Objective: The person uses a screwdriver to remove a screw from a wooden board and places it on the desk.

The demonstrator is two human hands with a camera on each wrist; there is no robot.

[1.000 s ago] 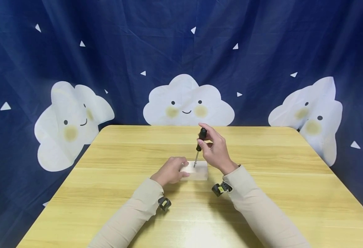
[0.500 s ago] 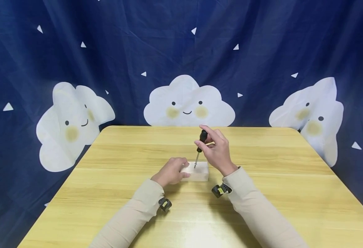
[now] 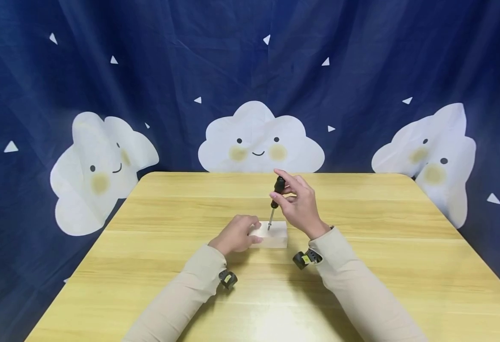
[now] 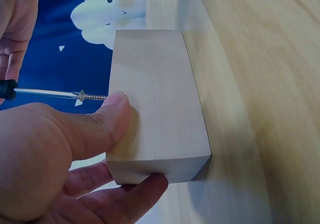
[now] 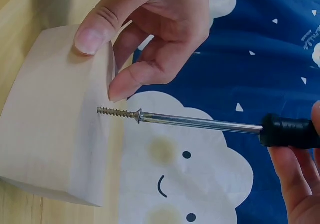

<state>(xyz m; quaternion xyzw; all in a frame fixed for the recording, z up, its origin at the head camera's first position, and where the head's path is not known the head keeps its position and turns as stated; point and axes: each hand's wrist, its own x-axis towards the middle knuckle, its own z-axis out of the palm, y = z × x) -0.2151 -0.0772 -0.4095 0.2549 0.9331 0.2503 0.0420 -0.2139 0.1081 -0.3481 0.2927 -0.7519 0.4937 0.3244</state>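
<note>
A pale wooden block [image 3: 276, 238] lies on the table, its left end gripped by my left hand [image 3: 238, 232]. In the left wrist view, the thumb presses one long face and the fingers curl at the block's end. My right hand [image 3: 302, 206] holds a screwdriver [image 3: 279, 185] by its black handle, thumb and fingers around it, index fingertip at the top. Its steel shaft points down, slightly tilted, onto a screw [image 5: 117, 112]. The screw's head meets the driver's tip and its point is at the block's top face, with most of the thread exposed.
The wood-grain table [image 3: 155, 266] reaches back to a dark blue curtain [image 3: 168, 57] printed with white clouds and triangles. Black wrist cameras hang below both sleeve cuffs, the left camera [image 3: 228, 279] close above the tabletop.
The right hand's fingers shift slightly around the screwdriver handle. The block, the left hand and the screw keep their places; the head view itself drifts a little.
</note>
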